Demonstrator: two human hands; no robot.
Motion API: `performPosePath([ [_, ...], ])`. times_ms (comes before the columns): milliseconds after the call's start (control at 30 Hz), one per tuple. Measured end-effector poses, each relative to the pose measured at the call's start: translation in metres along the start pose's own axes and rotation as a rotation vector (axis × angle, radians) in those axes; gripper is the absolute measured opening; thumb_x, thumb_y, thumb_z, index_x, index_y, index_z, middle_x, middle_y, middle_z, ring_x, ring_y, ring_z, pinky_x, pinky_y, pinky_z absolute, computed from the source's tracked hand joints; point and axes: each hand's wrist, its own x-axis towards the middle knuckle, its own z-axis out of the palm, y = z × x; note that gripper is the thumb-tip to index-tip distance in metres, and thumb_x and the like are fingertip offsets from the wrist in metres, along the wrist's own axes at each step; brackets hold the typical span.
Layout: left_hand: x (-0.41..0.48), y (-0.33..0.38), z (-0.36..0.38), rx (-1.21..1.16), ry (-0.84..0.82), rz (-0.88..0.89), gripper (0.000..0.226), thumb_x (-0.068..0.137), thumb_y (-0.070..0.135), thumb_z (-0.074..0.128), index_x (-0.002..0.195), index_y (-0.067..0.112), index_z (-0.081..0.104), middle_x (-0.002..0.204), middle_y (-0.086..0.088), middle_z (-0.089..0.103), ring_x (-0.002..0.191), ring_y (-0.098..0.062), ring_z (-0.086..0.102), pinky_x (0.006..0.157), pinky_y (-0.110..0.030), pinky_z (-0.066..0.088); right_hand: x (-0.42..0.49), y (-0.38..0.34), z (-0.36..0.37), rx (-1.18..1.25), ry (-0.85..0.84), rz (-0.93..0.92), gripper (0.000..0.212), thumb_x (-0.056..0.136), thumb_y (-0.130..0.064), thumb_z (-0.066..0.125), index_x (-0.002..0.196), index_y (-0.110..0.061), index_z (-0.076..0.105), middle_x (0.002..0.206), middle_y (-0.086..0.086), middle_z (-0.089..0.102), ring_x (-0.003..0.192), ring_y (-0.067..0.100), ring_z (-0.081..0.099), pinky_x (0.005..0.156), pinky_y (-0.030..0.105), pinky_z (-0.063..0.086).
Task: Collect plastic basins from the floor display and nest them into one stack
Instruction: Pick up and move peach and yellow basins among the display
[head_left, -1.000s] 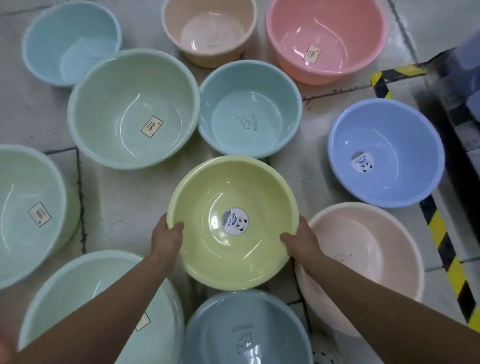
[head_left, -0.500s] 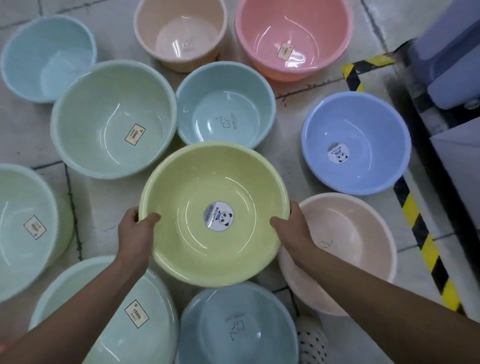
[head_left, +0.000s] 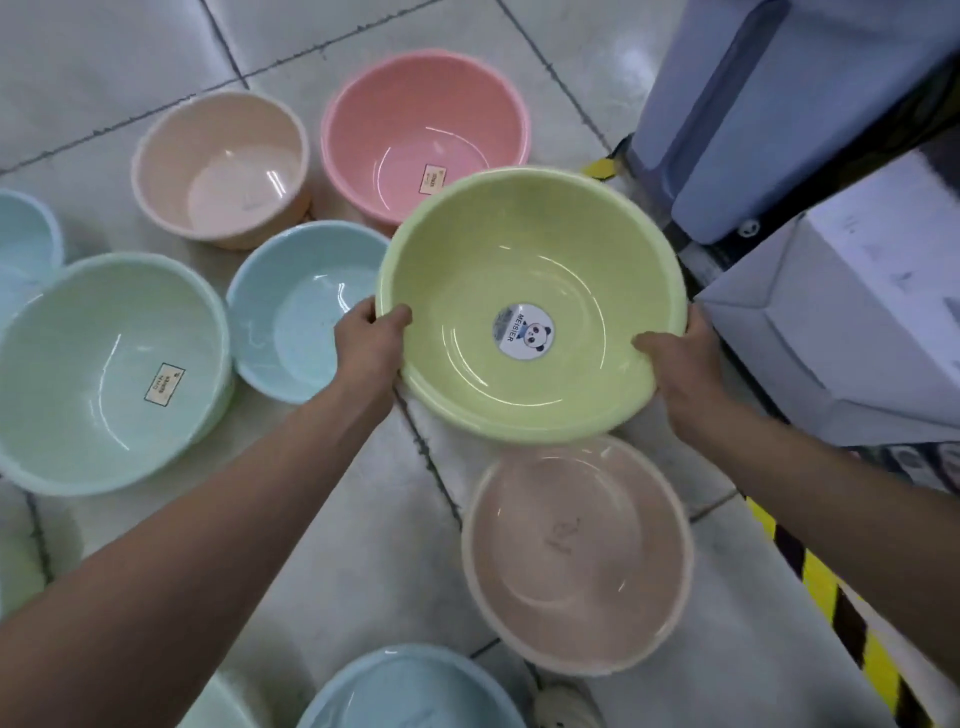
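Note:
I hold a yellow-green basin (head_left: 524, 270) with a panda sticker in the air, right of centre. My left hand (head_left: 371, 338) grips its left rim and my right hand (head_left: 675, 358) grips its right rim. It hangs over the spot where the blue basin stood, which is now hidden behind it. On the floor lie a pale pink basin (head_left: 576, 556) below it, a small light blue basin (head_left: 296, 317) to its left, a large mint basin (head_left: 104, 374), a beige basin (head_left: 223, 166) and a pink basin (head_left: 415, 119).
Another light blue basin (head_left: 410, 691) lies at the bottom edge and one more (head_left: 26, 228) at the far left. Blue-grey plastic bins (head_left: 753, 119) and a white box (head_left: 872, 301) stand at the right, behind yellow-black floor tape (head_left: 831, 587). Bare floor tiles (head_left: 374, 545) lie between my arms.
The yellow-green basin has been lifted off the floor and carried to the right, both hands still on its rim. It now covers the blue basin. The view has turned right.

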Motion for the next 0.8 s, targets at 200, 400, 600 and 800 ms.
performPosePath([
  [200, 0.036, -0.038, 0.087, 0.035, -0.065, 0.028, 0.019, 0.083, 0.002, 0.063, 0.098, 0.010, 0.070, 0.079, -0.006, 0.067, 0.068, -0.022, 0.062, 0.056, -0.023, 0.050, 0.061, 0.035, -0.035, -0.110, 0.041, -0.040, 0.053, 0.081, -0.002, 0.055, 0.132, -0.018, 0.050, 0.114, -0.001, 0.059, 0.102, 0.021, 0.057, 0.087, 0.037, 0.051],
  [400, 0.063, -0.088, 0.119, 0.070, -0.091, 0.079, 0.018, 0.085, 0.001, 0.060, 0.094, 0.017, 0.066, 0.075, -0.001, 0.066, 0.068, -0.020, 0.062, 0.061, -0.028, 0.054, 0.094, 0.094, -0.037, -0.147, 0.051, 0.001, 0.054, 0.083, 0.000, 0.060, 0.134, -0.014, 0.051, 0.111, -0.001, 0.059, 0.101, 0.020, 0.057, 0.083, 0.035, 0.050],
  [600, 0.085, -0.123, 0.129, 0.110, -0.074, 0.084, 0.021, 0.087, 0.004, 0.059, 0.103, 0.014, 0.069, 0.080, -0.002, 0.068, 0.071, -0.022, 0.064, 0.069, -0.039, 0.060, 0.118, 0.125, -0.026, -0.126, 0.065, 0.046, 0.050, 0.081, 0.001, 0.063, 0.129, -0.011, 0.055, 0.116, 0.008, 0.063, 0.102, 0.025, 0.059, 0.086, 0.038, 0.053],
  [800, 0.096, -0.133, 0.128, 0.156, -0.081, 0.117, 0.021, 0.084, 0.014, 0.060, 0.104, 0.018, 0.066, 0.091, -0.004, 0.070, 0.082, -0.023, 0.068, 0.079, -0.043, 0.060, 0.120, 0.140, -0.018, -0.079, 0.056, 0.079, 0.052, 0.086, -0.007, 0.060, 0.136, -0.020, 0.049, 0.125, 0.008, 0.061, 0.108, 0.027, 0.060, 0.083, 0.047, 0.058],
])
